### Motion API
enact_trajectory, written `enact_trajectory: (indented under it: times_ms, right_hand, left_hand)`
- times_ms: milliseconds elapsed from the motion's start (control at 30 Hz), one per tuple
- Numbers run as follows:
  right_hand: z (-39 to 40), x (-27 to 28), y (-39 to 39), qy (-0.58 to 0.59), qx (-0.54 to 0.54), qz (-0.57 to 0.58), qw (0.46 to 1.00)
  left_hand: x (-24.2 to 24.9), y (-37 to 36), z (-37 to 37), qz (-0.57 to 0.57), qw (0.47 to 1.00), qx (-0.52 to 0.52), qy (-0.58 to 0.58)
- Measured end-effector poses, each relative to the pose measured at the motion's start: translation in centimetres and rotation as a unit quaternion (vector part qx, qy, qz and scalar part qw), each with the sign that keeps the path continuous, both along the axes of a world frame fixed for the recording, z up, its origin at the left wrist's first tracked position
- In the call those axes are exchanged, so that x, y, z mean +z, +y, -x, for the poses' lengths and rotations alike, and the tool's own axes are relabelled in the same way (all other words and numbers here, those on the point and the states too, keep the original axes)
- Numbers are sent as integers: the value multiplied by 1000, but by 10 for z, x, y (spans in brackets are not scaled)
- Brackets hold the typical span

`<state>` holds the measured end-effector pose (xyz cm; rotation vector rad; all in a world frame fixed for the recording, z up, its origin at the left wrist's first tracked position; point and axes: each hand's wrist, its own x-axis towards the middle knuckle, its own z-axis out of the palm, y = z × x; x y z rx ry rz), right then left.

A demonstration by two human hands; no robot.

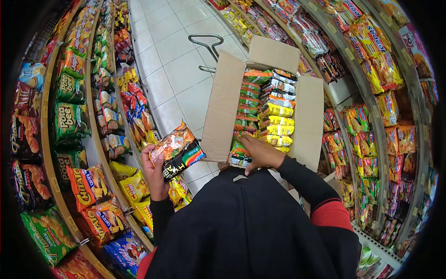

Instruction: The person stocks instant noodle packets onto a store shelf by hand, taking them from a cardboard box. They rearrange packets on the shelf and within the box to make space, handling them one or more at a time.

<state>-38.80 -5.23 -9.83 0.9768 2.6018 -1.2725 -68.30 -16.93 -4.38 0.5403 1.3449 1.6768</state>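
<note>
- Left hand point(154, 174) raised beside the shelves, fingers closed around two snack packets point(177, 150): an orange one on top, a black one with rainbow stripes beneath.
- Packets held tilted, just left of the cardboard box point(223, 107) and above the tiled floor point(172, 60).
- Right hand point(261, 152) laid palm down inside the near end of the box, fingers curled over the packed goods; whether anything was pinched, impossible to tell.
- Box open, four flaps spread outward, filled with upright rows of packets point(265, 111): green and orange on the left, yellow, white and black on the right.
- Box carried in front of the black-clad torso, dark sleeves with red trim reaching to both hands.
- Metal handle point(206, 44) of a trolley seen beyond the far flap, over the floor.
- Left shelves point(88, 153) stocked with crisp bags, orange, green and yellow.
- Right shelves point(371, 116) lined with noodle and snack packs.
</note>
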Motion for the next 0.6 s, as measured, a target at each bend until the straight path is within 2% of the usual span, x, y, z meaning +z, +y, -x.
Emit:
enact_trajectory:
  times_ms: [133, 267, 367, 400, 467, 500, 533, 600]
  right_hand:
    - [-2, -32, 24, -33, 4, 51, 998]
    - [4, -19, 29, -54, -32, -24, 998]
    - [11, -21, 18, -26, -51, -128, 990]
    - [12, -16, 18, -27, -52, -128, 990]
    - [12, -1, 19, -108, -56, -100, 988]
    - [5, 7, 20, -40, -64, -127, 989]
    - [-2, 21, 23, -39, -62, -128, 989]
    - [-20, 59, 30, 29, -153, -165, 974]
  left_hand:
    - [5, 7, 1, 2, 1000, -25, -5]
    - [3, 10, 2, 1, 999, -34, -4]
    - [5, 13, -2, 1, 999, -36, -1]
    - [7, 14, -4, 1, 999, -34, -4]
    - [9, 15, -7, -4, 999, -33, -4]
    - [10, 16, -9, -8, 999, -32, -3]
    - [12, 17, -11, -9, 999, -30, -3]
    - [18, 18, -16, -18, 1000, -23, -1]
